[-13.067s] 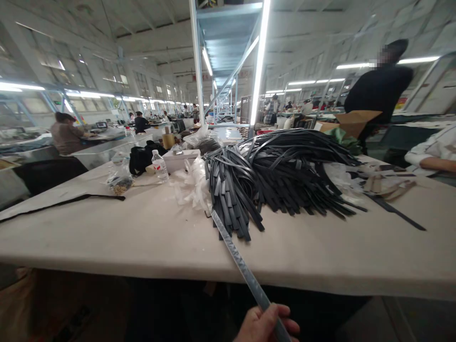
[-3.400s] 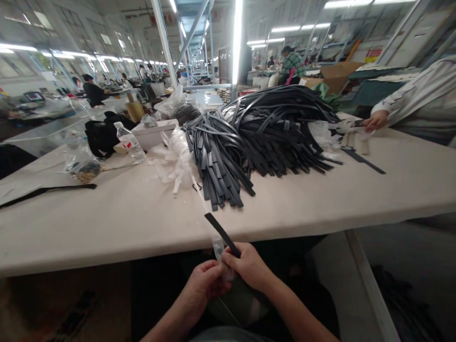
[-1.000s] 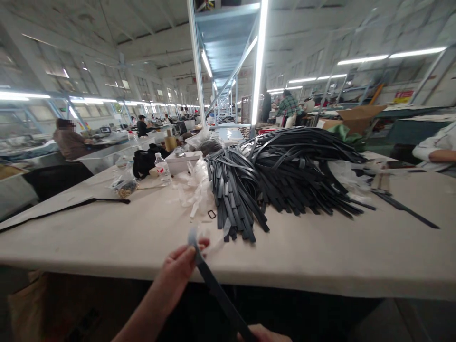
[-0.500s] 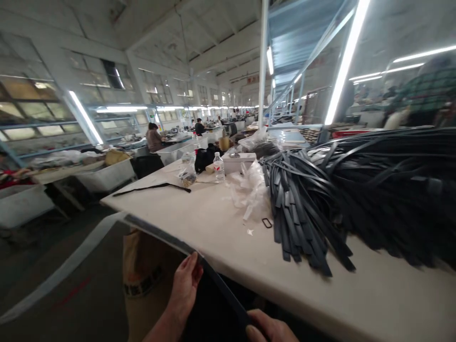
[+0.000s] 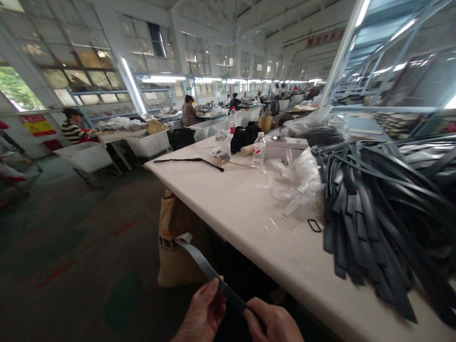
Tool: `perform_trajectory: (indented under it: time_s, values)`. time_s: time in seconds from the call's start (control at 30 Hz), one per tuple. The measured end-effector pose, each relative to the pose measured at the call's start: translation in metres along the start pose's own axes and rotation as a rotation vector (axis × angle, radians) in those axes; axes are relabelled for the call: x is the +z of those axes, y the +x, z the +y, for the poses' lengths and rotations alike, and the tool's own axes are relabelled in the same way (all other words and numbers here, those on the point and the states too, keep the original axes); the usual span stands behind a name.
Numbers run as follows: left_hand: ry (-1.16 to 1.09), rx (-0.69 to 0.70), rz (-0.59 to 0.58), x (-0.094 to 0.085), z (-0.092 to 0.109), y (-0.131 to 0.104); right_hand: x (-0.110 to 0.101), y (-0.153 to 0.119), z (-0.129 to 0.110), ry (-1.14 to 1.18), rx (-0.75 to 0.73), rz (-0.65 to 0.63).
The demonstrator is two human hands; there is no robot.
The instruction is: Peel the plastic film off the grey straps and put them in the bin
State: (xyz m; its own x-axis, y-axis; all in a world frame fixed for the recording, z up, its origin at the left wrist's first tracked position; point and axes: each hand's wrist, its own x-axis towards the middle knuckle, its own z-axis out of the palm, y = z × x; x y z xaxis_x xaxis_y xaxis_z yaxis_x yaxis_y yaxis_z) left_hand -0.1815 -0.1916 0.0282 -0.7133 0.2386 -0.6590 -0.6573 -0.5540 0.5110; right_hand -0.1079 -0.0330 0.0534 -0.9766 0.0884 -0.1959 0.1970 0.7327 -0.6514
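Observation:
A dark flat strap [image 5: 200,260] runs between my hands, below the table's near edge. My left hand [image 5: 204,311] pinches it midway along the visible length, thumb on top. Close by, my right hand [image 5: 273,320] grips the lower end, with its fingers curled round the strap. The far end sticks out past my left hand and carries a small whitish flap [image 5: 184,237]. On the table [image 5: 213,190], a large heap of similar black straps [image 5: 359,213] lies to the right. A black oblong ring [image 5: 314,225] sits beside the heap.
Crumpled white strips [image 5: 295,178] lie mid-table near a water bottle [image 5: 259,151] and a white box [image 5: 285,147]. One thin black strap [image 5: 192,160] rests at the far left corner. A tan sack [image 5: 171,266] stands under the edge. People work at benches beyond.
My view has turned left, so the table appears further right. The long pale strip that trailed leftward from the strap is gone from view. My hands are closer together on the strap.

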Motion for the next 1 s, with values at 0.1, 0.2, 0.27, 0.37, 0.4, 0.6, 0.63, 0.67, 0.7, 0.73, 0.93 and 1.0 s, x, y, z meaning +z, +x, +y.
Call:
perform_trajectory:
  time_s: [0.1, 0.2, 0.27, 0.37, 0.4, 0.6, 0.63, 0.67, 0.7, 0.73, 0.93, 1.0]
  values:
    - [0.006, -0.046, -0.013, -0.002, -0.002, -0.001, 0.003, 0.002, -0.008, 0.046, -0.054, -0.067]
    - [-0.041, 0.055, -0.002, 0.000, 0.014, 0.008, -0.013, -0.012, 0.011, 0.105, -0.029, -0.145]
    - [-0.051, 0.078, 0.014, 0.004, 0.022, 0.010, -0.025, -0.024, 0.023, 0.102, 0.039, -0.131]
    - [-0.005, -0.014, -0.018, 0.016, 0.015, 0.004, -0.029, -0.032, 0.020, 0.048, 0.099, -0.036]
    - [0.013, -0.061, -0.031, 0.021, 0.010, 0.000, -0.027, -0.031, 0.014, 0.044, 0.095, -0.007]
    - [0.001, -0.032, -0.057, 0.042, 0.006, 0.002, -0.031, -0.030, -0.003, 0.079, 0.142, 0.106]
    - [-0.013, 0.016, -0.055, 0.043, 0.011, 0.006, -0.038, -0.034, 0.000, 0.087, 0.168, 0.116]
    - [-0.022, 0.050, -0.053, 0.044, 0.014, 0.009, -0.045, -0.039, 0.002, 0.094, 0.183, 0.119]
    - [-0.022, 0.064, -0.058, 0.044, 0.017, 0.012, -0.051, -0.043, 0.003, 0.098, 0.183, 0.119]
    - [-0.016, 0.062, -0.062, 0.045, 0.017, 0.013, -0.056, -0.047, 0.004, 0.094, 0.170, 0.115]
    - [0.029, -0.046, -0.054, 0.040, -0.007, -0.002, -0.057, -0.048, 0.000, -0.131, 0.181, 0.159]
    - [0.070, -0.103, -0.077, 0.036, -0.017, -0.008, -0.049, -0.042, -0.003, -0.195, 0.176, 0.193]
